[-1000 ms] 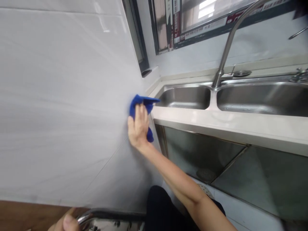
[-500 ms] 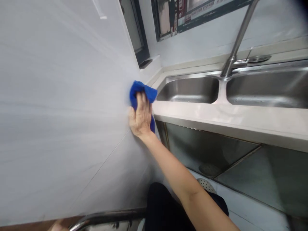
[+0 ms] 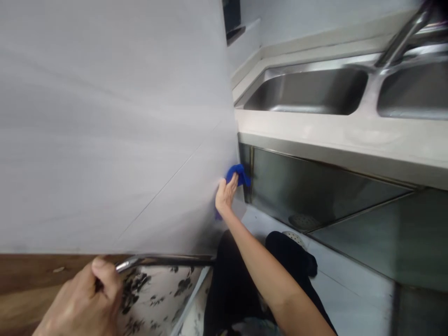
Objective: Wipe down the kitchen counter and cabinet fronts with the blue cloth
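Note:
Low on the white wall panel (image 3: 115,116), my right hand (image 3: 227,193) presses a blue cloth (image 3: 238,173) against the surface. Part of the cloth shows beyond the fingertips, and a bit sticks out below the wrist side; the palm hides the rest. The cloth lies near the corner where the panel meets the dark cabinet front. At the lower left, my left hand (image 3: 84,298) is closed round a shiny metal bar (image 3: 164,260), its thumb on top.
A white countertop (image 3: 315,128) with a steel double sink (image 3: 308,91) and a tap (image 3: 402,39) runs along the right. Glossy cabinet doors (image 3: 315,186) stand below it. Flower-patterned fabric (image 3: 154,298) lies under the bar. My legs and a perforated shoe (image 3: 294,238) are on the pale floor.
My right hand has moved the blue cloth down the panel, from beside the sink to below counter height. The view has tilted down, bringing my left hand on the bar fully into sight.

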Tool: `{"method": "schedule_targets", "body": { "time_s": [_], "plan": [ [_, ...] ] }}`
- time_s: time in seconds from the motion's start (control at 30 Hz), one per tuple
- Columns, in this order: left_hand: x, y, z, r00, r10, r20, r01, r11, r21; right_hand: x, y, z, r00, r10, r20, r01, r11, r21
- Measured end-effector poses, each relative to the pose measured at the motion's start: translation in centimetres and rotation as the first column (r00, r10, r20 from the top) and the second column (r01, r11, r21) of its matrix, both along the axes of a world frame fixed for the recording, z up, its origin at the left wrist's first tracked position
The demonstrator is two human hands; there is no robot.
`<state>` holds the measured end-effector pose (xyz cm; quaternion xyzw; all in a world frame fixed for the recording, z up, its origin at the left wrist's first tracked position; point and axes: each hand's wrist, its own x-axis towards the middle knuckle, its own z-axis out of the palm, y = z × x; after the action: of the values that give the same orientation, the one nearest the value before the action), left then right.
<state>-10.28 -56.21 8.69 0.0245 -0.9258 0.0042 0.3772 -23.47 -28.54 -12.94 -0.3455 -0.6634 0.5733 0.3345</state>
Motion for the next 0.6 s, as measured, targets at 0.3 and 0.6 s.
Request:
{"method": "schedule_targets", "body": {
  "time_s": [0.3,0.6],
  "plan": [
    [0.7,1.1,0.4,0.999,-0.038,-0.036,0.029,0.977,-0.211,5.3,-8.7,-4.2,0.985,0.139,0.104,-0.105,0.954,-0.279],
    [0.6,0.7,0.3,0.992,-0.114,-0.050,0.096,0.955,-0.280,14.0,-17.9,0.4,0.913,0.406,-0.040,-0.408,0.910,-0.079]
  ]
}}
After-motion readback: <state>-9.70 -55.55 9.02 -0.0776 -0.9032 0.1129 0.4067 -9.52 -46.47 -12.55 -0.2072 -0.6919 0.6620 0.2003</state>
